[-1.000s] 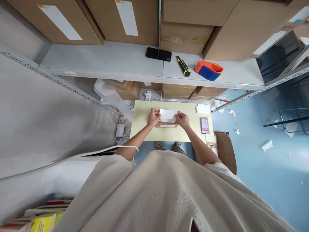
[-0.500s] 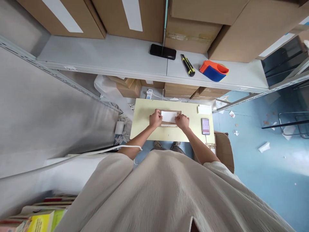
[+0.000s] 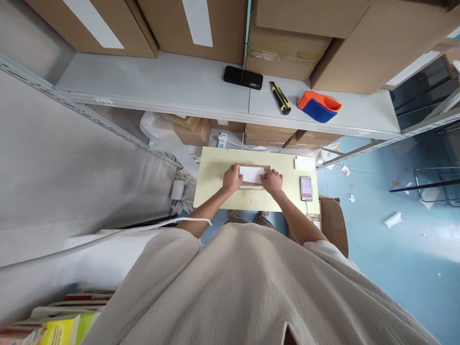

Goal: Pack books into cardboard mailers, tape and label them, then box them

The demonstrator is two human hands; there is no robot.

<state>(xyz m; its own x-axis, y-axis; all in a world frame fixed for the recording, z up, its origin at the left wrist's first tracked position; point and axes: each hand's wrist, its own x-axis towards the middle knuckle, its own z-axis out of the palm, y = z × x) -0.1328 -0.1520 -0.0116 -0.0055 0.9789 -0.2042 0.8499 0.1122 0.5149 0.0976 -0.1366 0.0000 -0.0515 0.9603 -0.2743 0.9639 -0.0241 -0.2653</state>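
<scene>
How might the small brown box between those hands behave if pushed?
The brown box is probably fairly stiff, since its cardboard edges look straight. It seems unlikely to roll, being rectangular and lying flat. It might slide easily, as the yellow table looks smooth.

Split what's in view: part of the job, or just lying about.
Apparently in use:
white sheet, touched by left hand and right hand
small cardboard box, beneath the sheet

Apparently lying about:
phone, on table
utility knife, orange-and-blue object, on shelf
</scene>
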